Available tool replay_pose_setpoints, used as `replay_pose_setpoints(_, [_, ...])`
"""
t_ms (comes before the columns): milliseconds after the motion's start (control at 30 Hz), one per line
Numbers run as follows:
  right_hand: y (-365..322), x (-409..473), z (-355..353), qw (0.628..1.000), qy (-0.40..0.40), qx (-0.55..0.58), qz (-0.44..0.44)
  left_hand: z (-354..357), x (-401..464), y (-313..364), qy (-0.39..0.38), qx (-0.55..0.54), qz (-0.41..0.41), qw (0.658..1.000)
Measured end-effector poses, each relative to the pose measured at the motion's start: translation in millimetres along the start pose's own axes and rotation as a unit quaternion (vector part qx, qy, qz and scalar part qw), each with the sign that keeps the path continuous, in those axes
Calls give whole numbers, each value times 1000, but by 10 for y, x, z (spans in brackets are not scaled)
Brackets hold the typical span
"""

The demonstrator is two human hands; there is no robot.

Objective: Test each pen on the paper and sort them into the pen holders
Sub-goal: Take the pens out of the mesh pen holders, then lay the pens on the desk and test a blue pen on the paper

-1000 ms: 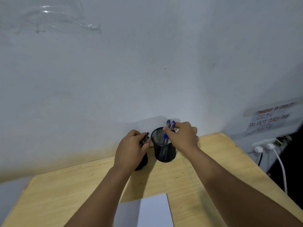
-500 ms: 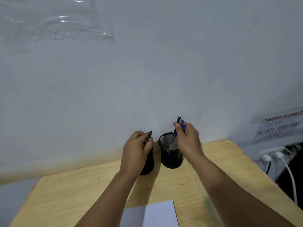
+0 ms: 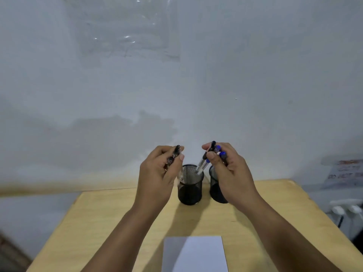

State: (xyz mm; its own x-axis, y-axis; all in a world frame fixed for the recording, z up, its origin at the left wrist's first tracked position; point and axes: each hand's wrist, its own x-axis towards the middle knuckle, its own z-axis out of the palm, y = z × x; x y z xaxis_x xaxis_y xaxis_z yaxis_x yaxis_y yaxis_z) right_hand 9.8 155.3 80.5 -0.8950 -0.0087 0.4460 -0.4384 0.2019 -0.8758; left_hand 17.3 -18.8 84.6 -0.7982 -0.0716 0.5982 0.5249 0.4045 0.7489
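Two black mesh pen holders stand at the back of the wooden table: the left holder and the right holder, partly hidden by my right hand. My left hand grips a bunch of black-capped pens lifted above and left of the left holder. My right hand holds several pens, blue-capped and black-capped, their tips slanting down over the left holder's mouth. A white sheet of paper lies at the near edge of the table.
The table stands against a pale wall. At the right, a paper sign hangs on the wall above a power strip with white plugs. The table's left edge drops to the floor.
Both hands have lifted their pens up out of the holders. The left holder, earlier covered by my left hand, is now in plain sight. The camera tilted.
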Motion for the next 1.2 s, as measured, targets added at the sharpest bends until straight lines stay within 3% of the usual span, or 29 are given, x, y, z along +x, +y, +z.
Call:
replay_pose_setpoints(133, [1,-241,385,996,-73,25,48,-353,-210,-106,-18,45,-71,996])
replay_pose_setpoints(267, [32,-526,813,971,-110,80,194,-694,-464,-303,-74,116,-135,981])
replay_pose_setpoints(600, [236,-1087,1702,910,-214,32,354,-1171,-1120,-777,-123,64,-362,922])
replay_pose_setpoints(700, [334,-1128,1815,905,-215,13,366,-1207,-1238,-938,-133,59,-389,910])
replay_pose_setpoints(900, [390,-1160,1880,907,-233,-63,344,-1297,-1314,-1005,-153,164,-348,910])
replay_pose_setpoints(1200, [214,-1225,1761,934,-210,-123,260,-1317,-1334,-950,-100,160,-373,908])
